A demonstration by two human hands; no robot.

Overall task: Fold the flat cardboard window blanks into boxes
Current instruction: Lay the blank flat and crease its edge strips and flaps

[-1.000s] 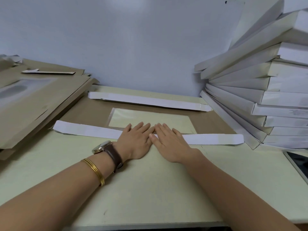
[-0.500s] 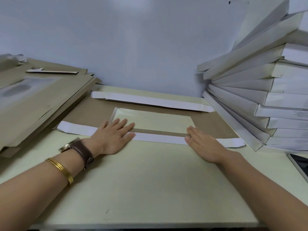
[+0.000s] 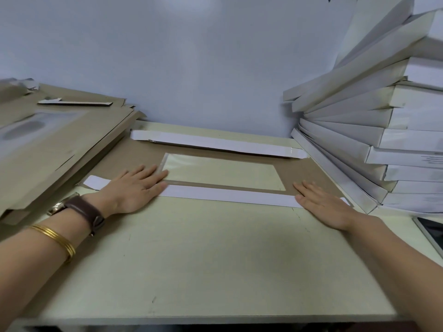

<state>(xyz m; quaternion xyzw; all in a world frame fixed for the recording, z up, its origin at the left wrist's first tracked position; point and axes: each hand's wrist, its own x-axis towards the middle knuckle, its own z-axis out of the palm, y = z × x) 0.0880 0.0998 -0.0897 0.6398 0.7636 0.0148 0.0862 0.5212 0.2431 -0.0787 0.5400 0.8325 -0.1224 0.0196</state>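
left hand (image 3: pixel 134 188), right hand (image 3: pixel 321 202) — flat on flap (image 3: pixel 227 194)

It is a small packing workshop: at the right of the table (image 3: pixel 215 259) a high stack of folded white boxes (image 3: pixel 374 140), at its left a pile of flat brown blanks (image 3: pixel 60 149).

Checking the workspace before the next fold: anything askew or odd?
Yes: the stack of white boxes at right is fanned out, upper ones tilted steeply; it could slip. The blank on the table lies flat.
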